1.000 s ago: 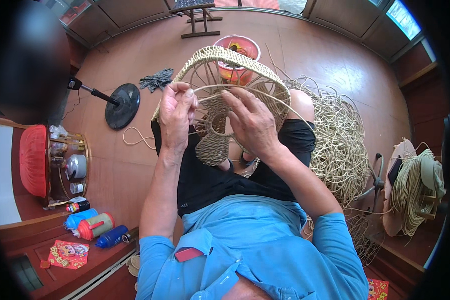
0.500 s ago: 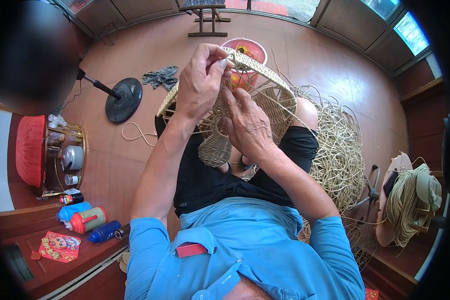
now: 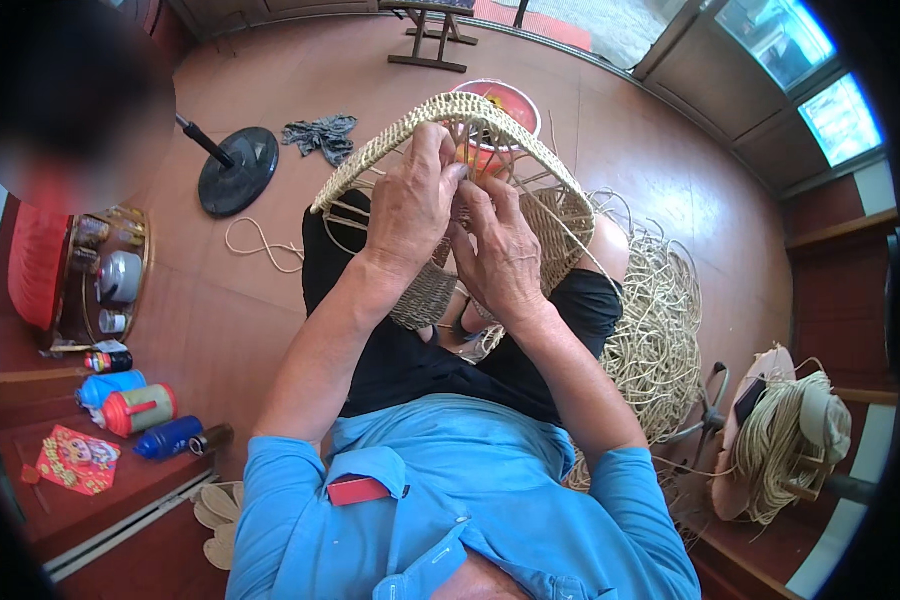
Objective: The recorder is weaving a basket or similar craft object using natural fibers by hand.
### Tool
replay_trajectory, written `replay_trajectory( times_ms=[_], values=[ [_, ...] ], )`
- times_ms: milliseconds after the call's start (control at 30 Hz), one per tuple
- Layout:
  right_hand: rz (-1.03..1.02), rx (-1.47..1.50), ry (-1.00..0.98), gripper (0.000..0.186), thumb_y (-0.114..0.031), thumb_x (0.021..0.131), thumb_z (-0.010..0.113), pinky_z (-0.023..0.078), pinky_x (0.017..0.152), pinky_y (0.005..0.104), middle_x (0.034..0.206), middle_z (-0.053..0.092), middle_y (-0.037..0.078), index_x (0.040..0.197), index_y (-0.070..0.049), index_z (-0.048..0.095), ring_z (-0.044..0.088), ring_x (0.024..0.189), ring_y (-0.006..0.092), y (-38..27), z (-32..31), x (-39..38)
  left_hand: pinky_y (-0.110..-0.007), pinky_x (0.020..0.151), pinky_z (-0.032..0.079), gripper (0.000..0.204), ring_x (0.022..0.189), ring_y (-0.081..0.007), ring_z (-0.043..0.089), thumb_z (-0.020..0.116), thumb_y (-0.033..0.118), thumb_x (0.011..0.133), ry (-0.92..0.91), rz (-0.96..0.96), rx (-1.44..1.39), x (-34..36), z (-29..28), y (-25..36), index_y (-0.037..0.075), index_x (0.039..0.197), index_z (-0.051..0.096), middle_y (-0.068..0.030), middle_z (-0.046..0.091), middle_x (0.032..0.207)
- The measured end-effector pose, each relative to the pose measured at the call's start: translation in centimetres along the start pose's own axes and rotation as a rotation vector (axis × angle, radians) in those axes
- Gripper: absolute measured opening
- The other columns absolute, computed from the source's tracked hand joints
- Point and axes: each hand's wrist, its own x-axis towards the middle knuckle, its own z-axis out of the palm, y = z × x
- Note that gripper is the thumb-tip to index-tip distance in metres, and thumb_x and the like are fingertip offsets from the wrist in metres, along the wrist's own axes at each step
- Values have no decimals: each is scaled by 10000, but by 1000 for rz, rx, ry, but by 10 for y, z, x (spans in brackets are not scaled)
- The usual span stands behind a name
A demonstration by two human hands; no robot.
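A half-woven straw-cord piece rests across my knees, with a thick braided rim arching over its far side. Loose strands stretch between that rim and the dense woven panels. My left hand is just inside the rim, thumb and fingers pinched together on a cord strand. Close beside it, my right hand has its fingers bent round strands below the rim. Both hands' fingertips nearly meet; exactly which strands they grip is partly hidden.
A big heap of loose cord lies right of my knee. Beyond the rim is a red basin. A coiled cord bundle sits far right. Left are a round black stand base, a grey cloth and several bottles.
My left hand has come down from the rim to the strands inside it. The rim now shows uncovered, tilted up more. The right hand stays by the strands. The whole view has shifted slightly.
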Motion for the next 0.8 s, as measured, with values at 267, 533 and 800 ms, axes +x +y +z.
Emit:
replay_trajectory(
  times_ms=[267, 533, 800],
  values=[
    [-2, -12, 138, 360, -94, 915, 759, 582, 828, 422, 1118, 618, 97, 1271, -126, 717, 700, 983, 287, -17, 2, 12, -378, 646, 548, 276, 679, -176, 632, 689, -26, 917, 193, -74, 209, -25, -49, -36, 78, 1161, 613, -68, 623, 842],
    [-15, -102, 158, 86, -225, 944, 770, 564, 772, 383, 980, 612, 17, 981, -157, 733, 697, 852, 218, -9, 27, 34, -206, 515, 420, 291, 626, -37, 546, 764, -2, 959, 377, -477, -63, -69, -259, -196, 90, 1184, 605, 32, 602, 852],
    [51, -9, 211, 401, -174, 932, 770, 568, 778, 394, 1017, 645, 31, 1314, -178, 649, 721, 906, 238, -19, 25, 40, -231, 426, 312, 246, 506, -60, 436, 758, 78, 977, 792, -944, -18, -259, -529, -275, 154, 810, 594, 47, 523, 677]
  ],
)
